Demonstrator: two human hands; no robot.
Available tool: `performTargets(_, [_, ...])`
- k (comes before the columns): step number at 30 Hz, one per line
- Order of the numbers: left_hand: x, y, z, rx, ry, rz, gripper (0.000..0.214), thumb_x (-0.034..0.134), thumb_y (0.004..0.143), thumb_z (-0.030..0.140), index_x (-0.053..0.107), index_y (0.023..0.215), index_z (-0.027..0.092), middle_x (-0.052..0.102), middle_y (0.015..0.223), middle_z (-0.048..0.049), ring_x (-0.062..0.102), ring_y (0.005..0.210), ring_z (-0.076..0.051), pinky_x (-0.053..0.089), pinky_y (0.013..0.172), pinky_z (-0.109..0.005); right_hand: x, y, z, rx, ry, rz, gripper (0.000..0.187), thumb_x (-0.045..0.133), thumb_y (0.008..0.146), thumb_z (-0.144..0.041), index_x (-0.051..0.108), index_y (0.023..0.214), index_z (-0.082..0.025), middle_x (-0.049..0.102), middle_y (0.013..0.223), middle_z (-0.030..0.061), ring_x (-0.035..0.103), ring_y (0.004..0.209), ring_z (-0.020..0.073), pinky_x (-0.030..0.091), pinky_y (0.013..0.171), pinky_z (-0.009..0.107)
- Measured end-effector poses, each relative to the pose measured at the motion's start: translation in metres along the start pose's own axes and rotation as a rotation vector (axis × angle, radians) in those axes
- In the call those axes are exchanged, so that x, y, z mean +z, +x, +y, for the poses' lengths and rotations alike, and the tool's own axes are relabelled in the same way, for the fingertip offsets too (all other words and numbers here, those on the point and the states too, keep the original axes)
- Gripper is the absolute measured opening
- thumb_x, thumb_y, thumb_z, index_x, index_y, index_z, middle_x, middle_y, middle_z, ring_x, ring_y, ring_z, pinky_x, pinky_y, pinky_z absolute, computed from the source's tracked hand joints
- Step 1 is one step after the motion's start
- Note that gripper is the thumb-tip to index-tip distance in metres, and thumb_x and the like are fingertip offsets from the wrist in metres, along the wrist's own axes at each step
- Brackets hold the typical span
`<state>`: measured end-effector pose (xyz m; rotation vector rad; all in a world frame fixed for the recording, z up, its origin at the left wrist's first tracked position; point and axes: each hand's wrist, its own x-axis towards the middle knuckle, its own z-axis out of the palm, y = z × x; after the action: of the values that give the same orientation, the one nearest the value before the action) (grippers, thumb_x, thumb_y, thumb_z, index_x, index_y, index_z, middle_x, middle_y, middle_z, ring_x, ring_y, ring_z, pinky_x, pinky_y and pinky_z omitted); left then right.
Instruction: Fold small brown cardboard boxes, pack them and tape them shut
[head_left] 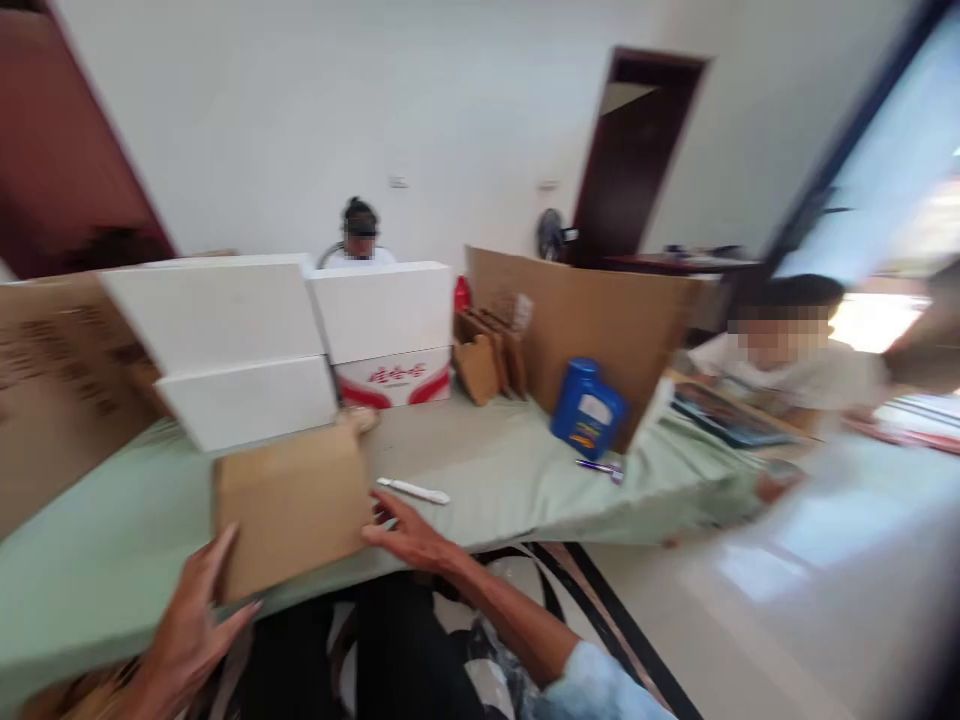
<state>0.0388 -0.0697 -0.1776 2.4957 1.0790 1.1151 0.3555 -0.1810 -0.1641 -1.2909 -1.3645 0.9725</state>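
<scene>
The box [292, 500] sits at the table's [495, 480] near edge, between your hands; left hand [189, 620] at its near-left corner, right hand [411, 536] at its right side; whether either grips, I cannot tell.

1 view, head-worn, from behind the near edge of the table [491, 470]. Looks forward and down, close above left hand [187, 625] and right hand [412, 537] at that edge. Reaches beyond the far edge to the white wall [480, 90]. Takes in floor [742, 620] past the near right corner; crops the left end.
</scene>
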Motion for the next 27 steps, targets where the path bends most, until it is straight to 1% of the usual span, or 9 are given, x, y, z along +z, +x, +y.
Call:
performTargets(4, [-0.023, 0.005, 0.013, -0.148, -0.111, -0.106, 0.081, 0.074, 0.085, 0.035, 0.046, 0.161, 0.026, 0.064, 0.142, -0.0116, 0.066, 0.132, -0.034, 0.059, 0.112, -0.052, -0.027, -0.002, -0.005, -0.037, -0.102, -0.019, 0.078, 0.067, 0.096, -0.067, 0.055, 0.160, -0.025, 0.067, 0.142, 0.0130, 0.063, 0.124, 0.0319, 0.057, 0.098, 0.044])
performTargets(8, [-0.049, 0.028, 0.050, -0.310, -0.211, -0.128, 0.077, 0.075, 0.087, 0.054, 0.053, 0.154, 0.023, 0.068, 0.141, -0.0123, 0.069, 0.122, -0.032, 0.060, 0.098, -0.043, -0.048, -0.002, -0.028, -0.095, -0.200, -0.023, 0.080, 0.060, 0.097, -0.075, 0.059, 0.158, -0.023, 0.071, 0.131, 0.0129, 0.066, 0.116, 0.0311, 0.056, 0.099, 0.044])
performTargets(12, [-0.061, 0.045, 0.068, -0.436, -0.304, -0.161, 0.063, 0.059, 0.095, 0.071, 0.066, 0.132, 0.021, 0.076, 0.114, -0.0089, 0.071, 0.101, -0.028, 0.058, 0.086, -0.039, -0.051, 0.002, -0.054, -0.104, -0.223, 0.021, 0.082, 0.064, 0.092, -0.079, 0.069, 0.149, -0.020, 0.075, 0.115, 0.0113, 0.068, 0.104, 0.0303, 0.059, 0.089, 0.040])
performTargets(14, [-0.059, 0.050, 0.066, -0.451, -0.319, -0.172, 0.064, 0.055, 0.096, 0.074, 0.069, 0.127, 0.020, 0.074, 0.118, -0.0103, 0.070, 0.105, -0.029, 0.058, 0.091, -0.041, -0.046, 0.009, -0.056, -0.059, -0.192, 0.067, 0.083, 0.065, 0.089, -0.082, 0.075, 0.140, -0.017, 0.077, 0.110, 0.0123, 0.069, 0.102, 0.0315, 0.060, 0.084, 0.040])
performTargets(16, [-0.055, 0.051, 0.059, -0.428, -0.346, -0.150, 0.074, 0.062, 0.091, 0.075, 0.064, 0.139, 0.019, 0.067, 0.136, -0.0146, 0.066, 0.117, -0.031, 0.058, 0.099, -0.044, -0.040, 0.017, -0.053, 0.003, -0.138, 0.089, 0.087, 0.066, 0.086, -0.085, 0.078, 0.136, -0.015, 0.078, 0.111, 0.0134, 0.069, 0.100, 0.0316, 0.060, 0.078, 0.038])
performTargets(19, [-0.051, 0.047, 0.045, -0.319, -0.434, -0.170, 0.114, 0.085, 0.075, 0.067, 0.036, 0.168, 0.023, 0.046, 0.163, -0.0196, 0.055, 0.140, -0.038, 0.058, 0.106, -0.048, -0.034, 0.028, -0.044, 0.055, -0.090, 0.111, 0.091, 0.064, 0.086, -0.087, 0.076, 0.138, -0.013, 0.079, 0.113, 0.0138, 0.069, 0.093, 0.0283, 0.059, 0.071, 0.036])
performTargets(21, [-0.051, 0.043, 0.036, -0.206, -0.426, -0.218, 0.129, 0.095, 0.067, 0.057, 0.027, 0.172, 0.027, 0.037, 0.169, -0.0193, 0.045, 0.151, -0.043, 0.056, 0.111, -0.051, -0.037, 0.034, -0.036, 0.043, -0.112, 0.108, 0.090, 0.060, 0.089, -0.087, 0.076, 0.137, -0.013, 0.078, 0.112, 0.0139, 0.069, 0.089, 0.0270, 0.060, 0.069, 0.036])
performTargets(24, [-0.051, 0.040, 0.026, -0.080, -0.336, -0.234, 0.120, 0.097, 0.070, 0.043, 0.032, 0.170, 0.029, 0.037, 0.167, -0.0178, 0.040, 0.155, -0.043, 0.050, 0.119, -0.057, -0.055, 0.039, -0.016, -0.076, -0.276, 0.146, 0.077, 0.050, 0.099, -0.081, 0.077, 0.131, -0.016, 0.077, 0.116, 0.0148, 0.070, 0.094, 0.0280, 0.061, 0.075, 0.039])
performTargets(27, [-0.048, 0.039, 0.021, -0.032, -0.306, -0.226, 0.115, 0.097, 0.073, 0.037, 0.034, 0.168, 0.030, 0.039, 0.163, -0.0176, 0.041, 0.154, -0.042, 0.049, 0.121, -0.059, -0.078, 0.038, 0.017, -0.202, -0.655, 0.303, 0.059, 0.053, 0.101, -0.070, 0.075, 0.118, -0.018, 0.073, 0.114, 0.0163, 0.069, 0.098, 0.0297, 0.058, 0.086, 0.044])
